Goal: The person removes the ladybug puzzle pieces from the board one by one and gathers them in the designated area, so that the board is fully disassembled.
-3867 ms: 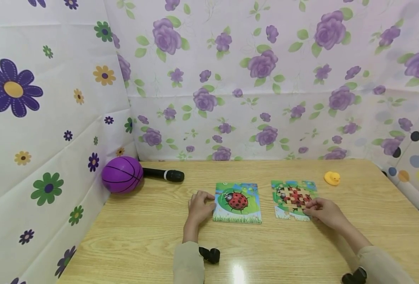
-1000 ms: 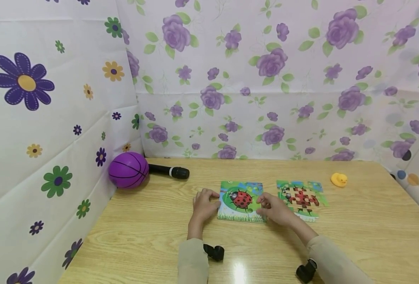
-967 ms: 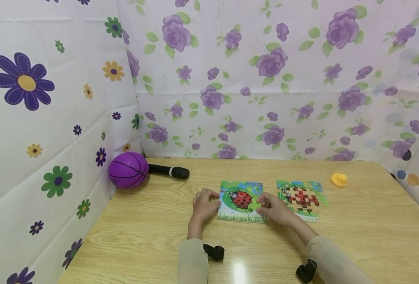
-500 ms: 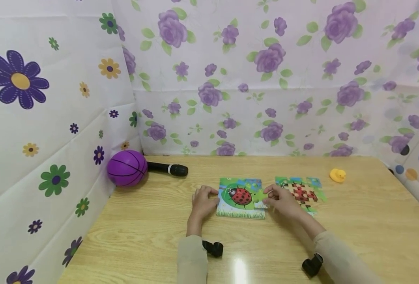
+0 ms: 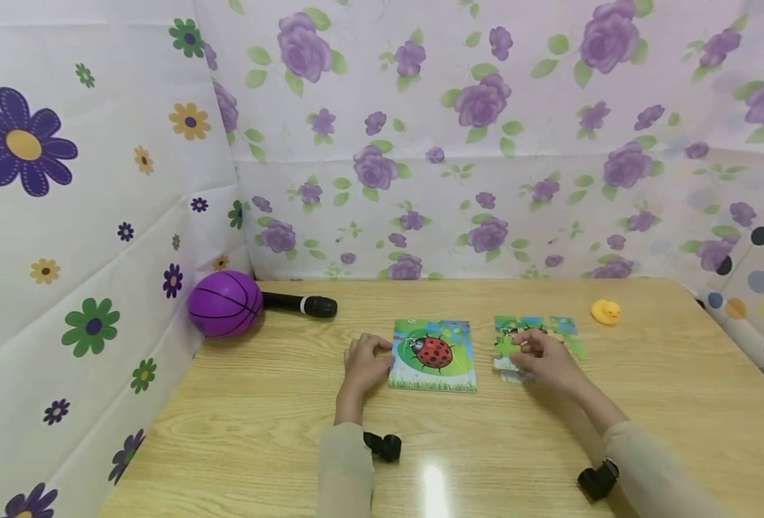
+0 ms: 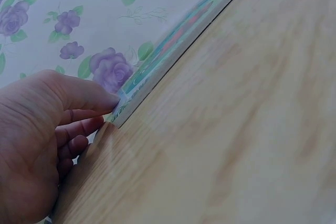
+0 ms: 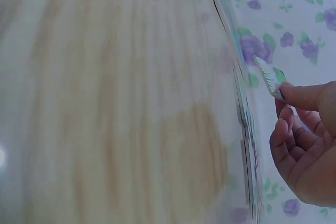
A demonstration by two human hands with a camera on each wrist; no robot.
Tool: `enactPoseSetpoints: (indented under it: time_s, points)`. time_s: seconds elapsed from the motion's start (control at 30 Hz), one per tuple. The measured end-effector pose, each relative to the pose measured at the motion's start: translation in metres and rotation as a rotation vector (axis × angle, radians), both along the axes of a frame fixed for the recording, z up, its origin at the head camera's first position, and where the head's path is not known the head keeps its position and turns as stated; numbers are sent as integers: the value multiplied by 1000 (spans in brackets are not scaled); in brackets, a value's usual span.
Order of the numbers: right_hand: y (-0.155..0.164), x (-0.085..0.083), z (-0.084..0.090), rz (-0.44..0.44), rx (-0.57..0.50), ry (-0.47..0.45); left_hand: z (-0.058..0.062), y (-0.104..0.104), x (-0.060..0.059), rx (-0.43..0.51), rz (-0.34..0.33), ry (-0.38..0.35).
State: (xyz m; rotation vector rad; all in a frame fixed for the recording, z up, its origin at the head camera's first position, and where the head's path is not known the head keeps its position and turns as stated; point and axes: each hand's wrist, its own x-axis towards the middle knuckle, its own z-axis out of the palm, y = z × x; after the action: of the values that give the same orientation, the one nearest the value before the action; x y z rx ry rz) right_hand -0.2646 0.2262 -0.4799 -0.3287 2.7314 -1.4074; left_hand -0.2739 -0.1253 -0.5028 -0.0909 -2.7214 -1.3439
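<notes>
A square ladybug jigsaw puzzle [image 5: 432, 355] lies on the table in front of me. My left hand [image 5: 365, 365] holds its left edge, and in the left wrist view the thumb [image 6: 100, 97] sits at the puzzle's corner with the other fingers bent behind it. My right hand [image 5: 548, 362] pinches a green and white puzzle piece [image 5: 506, 348] between thumb and fingertips. In the right wrist view that piece [image 7: 269, 77] is raised and tilted. Below it is a second ladybug picture made of loose puzzle pieces [image 5: 563, 325], partly hidden by the hand.
A purple ball [image 5: 225, 303] and a black microphone [image 5: 300, 303] lie at the back left of the wooden table [image 5: 259, 403]. A yellow rubber duck [image 5: 606, 311] sits at the back right. Flowered cloth [image 5: 434, 144] hangs behind and to the left.
My right hand has gone from the left puzzle's right edge, lifting a piece there, and carried it right to above the loose pieces. My left hand stays at the puzzle's left edge.
</notes>
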Motion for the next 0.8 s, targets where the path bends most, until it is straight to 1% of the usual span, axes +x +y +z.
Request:
enactPoseSetpoints:
  time_s: [0.27, 0.57, 0.7, 0.8]
  points:
    - [35, 3, 0, -47, 38, -12, -1, -2, 0, 12, -7, 7]
    - [77, 10, 1, -75, 79, -34, -1, -2, 0, 22, -3, 1]
    - [95, 13, 0, -86, 100, -54, -1, -1, 0, 23, -6, 1]
    - [106, 16, -2, -94, 90, -85, -1, 0, 0, 25, -7, 1]
